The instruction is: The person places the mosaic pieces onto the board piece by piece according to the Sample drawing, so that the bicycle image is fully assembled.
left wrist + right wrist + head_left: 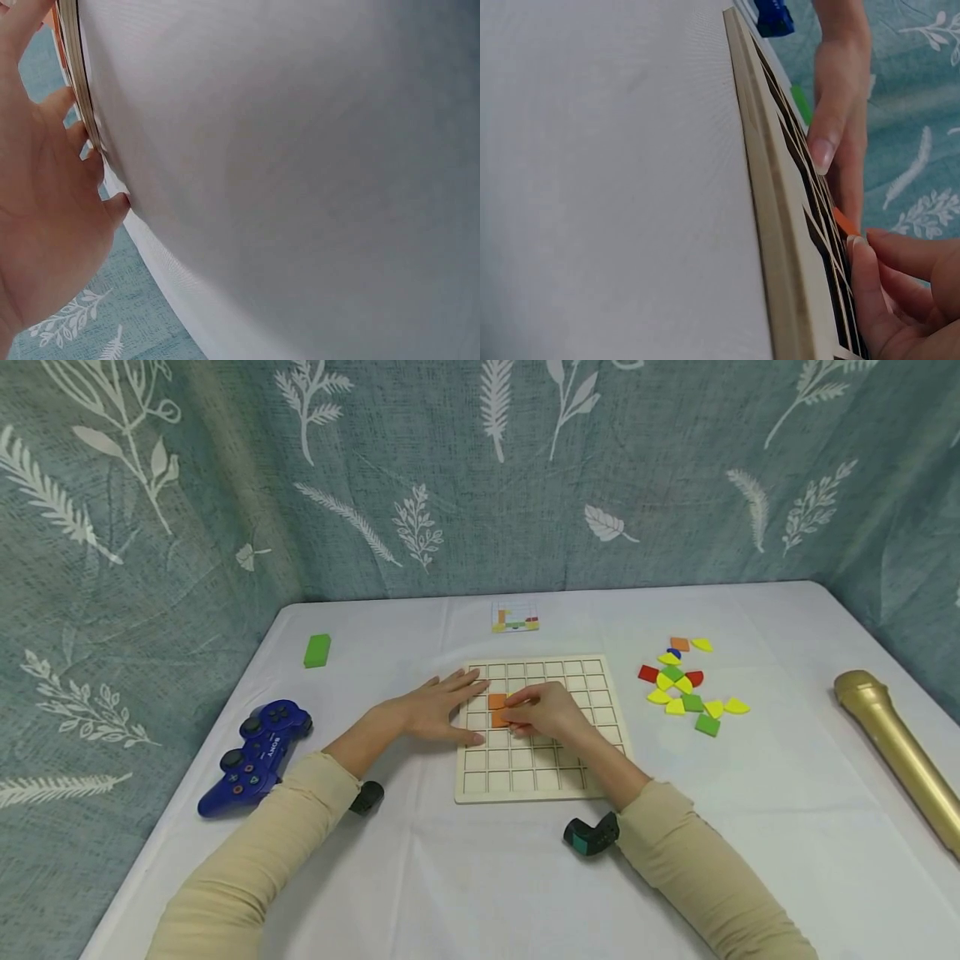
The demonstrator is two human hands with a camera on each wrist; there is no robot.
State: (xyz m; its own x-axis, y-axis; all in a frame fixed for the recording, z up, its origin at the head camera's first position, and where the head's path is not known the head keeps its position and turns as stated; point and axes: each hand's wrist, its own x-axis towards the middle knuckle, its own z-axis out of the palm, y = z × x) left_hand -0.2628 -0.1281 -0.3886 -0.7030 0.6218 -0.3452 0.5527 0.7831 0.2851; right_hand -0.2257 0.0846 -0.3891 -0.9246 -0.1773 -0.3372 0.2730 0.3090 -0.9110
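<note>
A pale wooden grid board (536, 783) lies on the table in front of the person. Two orange square tiles show on its left part: an upper orange tile (497, 701) and a lower orange tile (498, 719). The right hand (551, 714) pinches the lower one by its right side, thumb and fingertips close over the board. In the right wrist view, an orange tile (845, 222) shows at those fingertips. A sliver of yellow peeks out by the right fingers. The left hand (435, 708) rests on the board's left edge, its fingers spread and straight.
Loose yellow, green, red, orange and blue pieces (693, 702) lie right of the board. A pattern card (515, 617) lies behind it. At the left are a green block (317, 651) and a blue game controller (258, 756); a gold microphone-shaped object (896, 752) lies far right.
</note>
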